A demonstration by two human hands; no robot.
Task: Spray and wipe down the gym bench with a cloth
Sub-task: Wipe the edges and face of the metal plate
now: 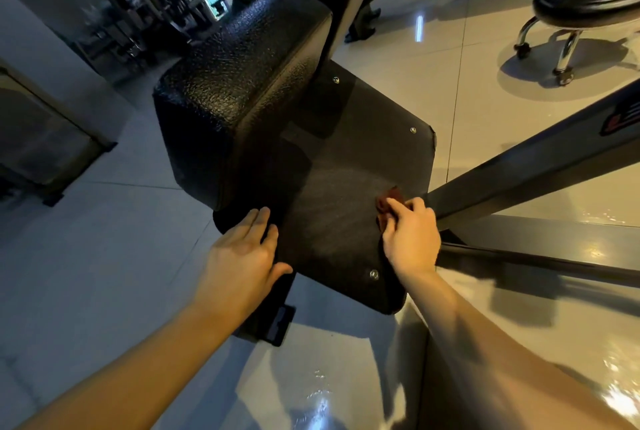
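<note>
Fingers of the right hand pinch the cloth near the bench edge (left hand flat, fingers straight, opposite).

The gym bench is black, with a textured pad rising toward 11 o'clock above a flat, riveted dark panel. A reddish-brown cloth, apparently bunched, lies at the panel's 3 o'clock edge, mostly covered by the right hand.

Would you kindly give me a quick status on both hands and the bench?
Left hand resting open on the flat black bench panel. Right hand gripping the crumpled reddish-brown cloth, pressed on panel. Dark metal frame bar close beside right hand.
</note>
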